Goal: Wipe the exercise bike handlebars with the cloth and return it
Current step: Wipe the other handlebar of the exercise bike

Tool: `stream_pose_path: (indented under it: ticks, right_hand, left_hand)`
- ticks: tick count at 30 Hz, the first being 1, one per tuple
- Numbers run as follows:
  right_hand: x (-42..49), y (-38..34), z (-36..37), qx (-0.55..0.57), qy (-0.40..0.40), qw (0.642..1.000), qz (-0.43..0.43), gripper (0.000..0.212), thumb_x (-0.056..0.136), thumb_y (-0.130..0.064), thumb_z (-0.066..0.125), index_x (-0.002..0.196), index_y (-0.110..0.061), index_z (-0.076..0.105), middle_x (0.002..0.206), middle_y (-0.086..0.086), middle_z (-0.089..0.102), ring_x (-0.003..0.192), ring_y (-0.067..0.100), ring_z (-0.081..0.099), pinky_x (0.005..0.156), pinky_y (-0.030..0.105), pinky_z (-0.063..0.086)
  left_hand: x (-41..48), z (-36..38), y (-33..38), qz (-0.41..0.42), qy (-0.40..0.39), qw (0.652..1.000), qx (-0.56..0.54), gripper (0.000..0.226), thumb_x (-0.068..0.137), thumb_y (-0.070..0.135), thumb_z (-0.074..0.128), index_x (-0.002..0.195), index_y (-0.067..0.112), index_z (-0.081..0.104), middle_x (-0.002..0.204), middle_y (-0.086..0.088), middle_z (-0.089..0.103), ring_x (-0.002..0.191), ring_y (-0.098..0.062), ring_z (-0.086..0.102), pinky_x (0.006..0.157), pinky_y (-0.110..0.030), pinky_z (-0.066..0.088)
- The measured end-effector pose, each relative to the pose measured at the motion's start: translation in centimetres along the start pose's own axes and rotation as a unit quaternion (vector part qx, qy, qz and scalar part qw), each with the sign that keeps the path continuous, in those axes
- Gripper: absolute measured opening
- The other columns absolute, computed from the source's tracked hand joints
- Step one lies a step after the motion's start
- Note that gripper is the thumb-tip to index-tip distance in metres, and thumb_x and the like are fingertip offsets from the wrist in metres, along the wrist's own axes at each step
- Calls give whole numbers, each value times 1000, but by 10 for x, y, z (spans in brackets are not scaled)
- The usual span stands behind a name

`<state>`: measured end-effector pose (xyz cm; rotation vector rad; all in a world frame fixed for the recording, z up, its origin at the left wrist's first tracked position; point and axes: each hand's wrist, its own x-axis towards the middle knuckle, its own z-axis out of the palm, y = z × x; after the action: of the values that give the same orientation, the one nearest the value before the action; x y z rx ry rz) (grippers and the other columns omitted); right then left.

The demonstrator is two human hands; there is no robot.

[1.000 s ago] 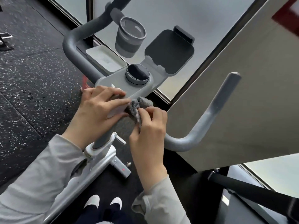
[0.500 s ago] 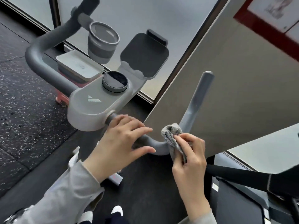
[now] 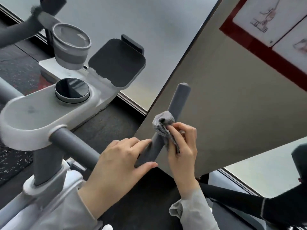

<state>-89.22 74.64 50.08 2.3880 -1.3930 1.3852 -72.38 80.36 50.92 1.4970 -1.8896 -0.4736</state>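
Observation:
The bike's grey right handlebar (image 3: 180, 98) rises from a bend toward the upper right. My right hand (image 3: 181, 146) presses a crumpled grey cloth (image 3: 162, 124) around the bar's upright part, about halfway up. My left hand (image 3: 119, 165) rests on the bend of the same bar just below, fingers spread over it and thumb underneath. The left handlebar (image 3: 18, 33) curves away at the top left. Between the bars sits the white console (image 3: 33, 113) with a round black dial (image 3: 72, 90).
A grey cup holder (image 3: 71, 47) and a dark tablet tray (image 3: 117, 61) stand behind the console. A beige wall panel (image 3: 232, 105) is close behind the right bar. Another machine's black bar (image 3: 249, 206) crosses the lower right. Speckled black floor lies at the left.
My right hand has slid the cloth from the console's centre out along the right bar and up its upright part. My left hand followed to the bend. The view shifted right.

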Motion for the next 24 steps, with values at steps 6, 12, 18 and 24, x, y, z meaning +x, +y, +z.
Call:
stream_pose_path:
  ticks: [6,12,18,24]
  right_hand:
    - [27,32,6,40,23,994,-100,22,98,-10,48,109,-4,66,112,5,50,107,17,46,94,25,39]
    - [92,39,-3,51,41,991,-115,23,88,7,56,106,1,67,108,4,52,99,29,55,88,20,41]
    - [158,43,-24,134,-92,987,-14,24,83,7,55,99,-4,69,97,3,61,91,17,59,82,14,44]
    - [183,66,-28,404,-302,840,198,19,90,1,54,94,-11,69,74,-3,69,67,5,62,58,15,48]
  left_hand:
    - [11,15,14,-72,21,997,-18,56,73,61,55,124,39,51,100,21,56,90,-8,56,81,-25,46]
    - [20,18,28,-105,52,993,-2,57,73,61,57,126,41,49,100,22,56,92,-1,56,81,-25,48]
    - [62,6,46,-101,99,990,-4,58,76,54,60,130,37,46,112,18,59,99,-8,59,89,-37,51]
    - [100,10,59,-96,79,992,-34,59,77,40,68,131,33,44,109,14,59,91,-8,59,86,-37,52]
